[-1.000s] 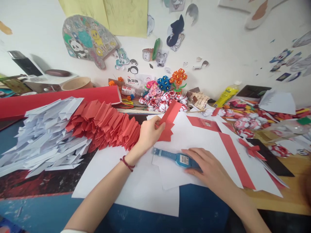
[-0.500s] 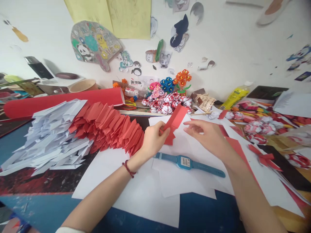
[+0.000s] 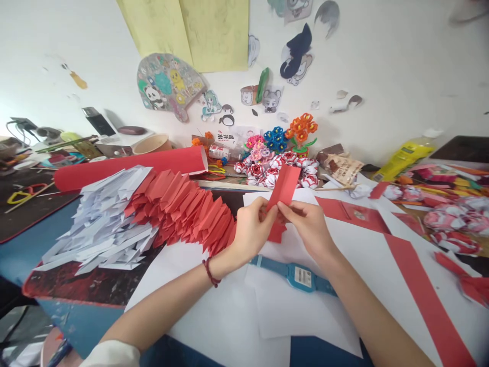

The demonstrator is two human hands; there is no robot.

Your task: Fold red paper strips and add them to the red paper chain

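1. my left hand (image 3: 252, 224) pinches the lower end of a narrow, rectangular red paper strip (image 3: 285, 184) between thumb and curled fingers.
2. my right hand (image 3: 310, 227), just beside it, pinches the strip's lower right edge between thumb and forefinger.
3. the strip tilts up and away from me, above overlapping plain white paper sheets (image 3: 214, 300) spread across a blue-topped counter (image 3: 66, 318).
4. below my hands, a blue wristwatch with a white label (image 3: 301, 278) lies on the sheets, its strap partly hidden by my right forearm.
5. to the left, a long row of folded red paper pieces (image 3: 183, 204) reaches my left hand, beside a heap of folded white paper pieces (image 3: 103, 219).
6. behind these lies a thick roll of red paper (image 3: 133, 165); red-and-white paper flowers (image 3: 263, 176) cluster near the wall, beyond the strip.
7. a dark red braided bracelet (image 3: 210, 273) circles my left wrist.
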